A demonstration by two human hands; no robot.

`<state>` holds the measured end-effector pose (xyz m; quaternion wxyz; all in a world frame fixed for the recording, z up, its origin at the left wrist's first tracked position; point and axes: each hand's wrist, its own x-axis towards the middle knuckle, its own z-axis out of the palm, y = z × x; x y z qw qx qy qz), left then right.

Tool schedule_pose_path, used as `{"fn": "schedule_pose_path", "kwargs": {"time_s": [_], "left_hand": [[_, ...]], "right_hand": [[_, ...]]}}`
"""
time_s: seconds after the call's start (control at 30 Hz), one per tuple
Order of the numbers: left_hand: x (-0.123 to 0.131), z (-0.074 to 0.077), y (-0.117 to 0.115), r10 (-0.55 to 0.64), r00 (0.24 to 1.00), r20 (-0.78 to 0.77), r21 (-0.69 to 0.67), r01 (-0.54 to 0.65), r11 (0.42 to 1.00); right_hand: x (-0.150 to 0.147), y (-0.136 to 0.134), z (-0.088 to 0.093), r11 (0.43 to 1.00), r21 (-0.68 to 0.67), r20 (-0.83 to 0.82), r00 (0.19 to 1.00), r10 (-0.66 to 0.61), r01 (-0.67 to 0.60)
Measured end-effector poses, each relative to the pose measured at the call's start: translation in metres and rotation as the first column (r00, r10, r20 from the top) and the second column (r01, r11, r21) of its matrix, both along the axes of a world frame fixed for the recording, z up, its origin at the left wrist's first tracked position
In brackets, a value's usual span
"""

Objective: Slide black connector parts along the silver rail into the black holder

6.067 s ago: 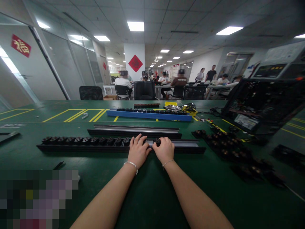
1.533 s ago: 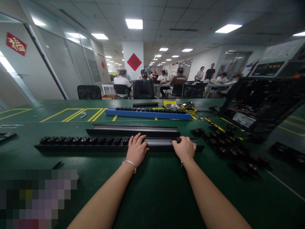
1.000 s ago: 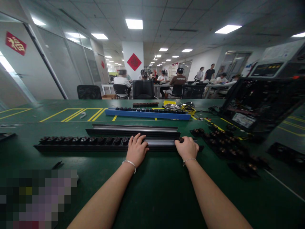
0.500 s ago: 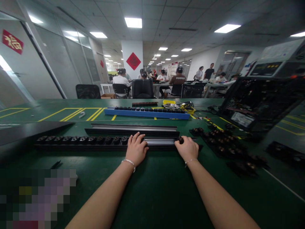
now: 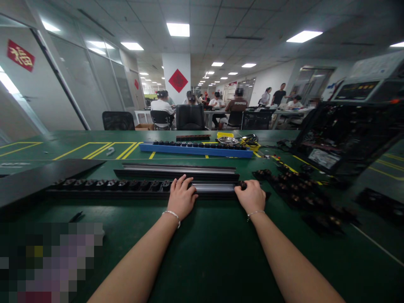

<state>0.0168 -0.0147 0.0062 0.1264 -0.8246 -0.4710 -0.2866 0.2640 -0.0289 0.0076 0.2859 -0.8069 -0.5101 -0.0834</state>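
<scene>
A long black rail with a bright metal channel lies across the table before me. Round black socket modules sit in a row along its left part. My left hand straddles the rail at the right end of this row, fingers over the far side and thumb at the near side; whatever is under the palm is hidden. At the rail's right end, my right hand is closed around a small dark piece, apparently a socket module, mostly covered by the fingers.
Behind lies a second black rail, then a blue rail bearing modules. Loose dark modules are heaped at right, near a large black machine. A dark sloping panel is at left. Several people sit at tables beyond.
The whole view has shifted slightly to the right. My right hand has edged a little rightward along the rail with the dark piece; my left hand keeps its place.
</scene>
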Motion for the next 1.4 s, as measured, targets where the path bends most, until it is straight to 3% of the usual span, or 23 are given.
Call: {"fn": "schedule_pose_path", "kwargs": {"time_s": [1.4], "left_hand": [[0.000,-0.003,0.003,0.000,1.000,-0.021,0.009,0.000,1.000]], "right_hand": [[0.028,-0.007,0.005,0.992,0.018,-0.003,0.992,-0.124,0.124]]}}
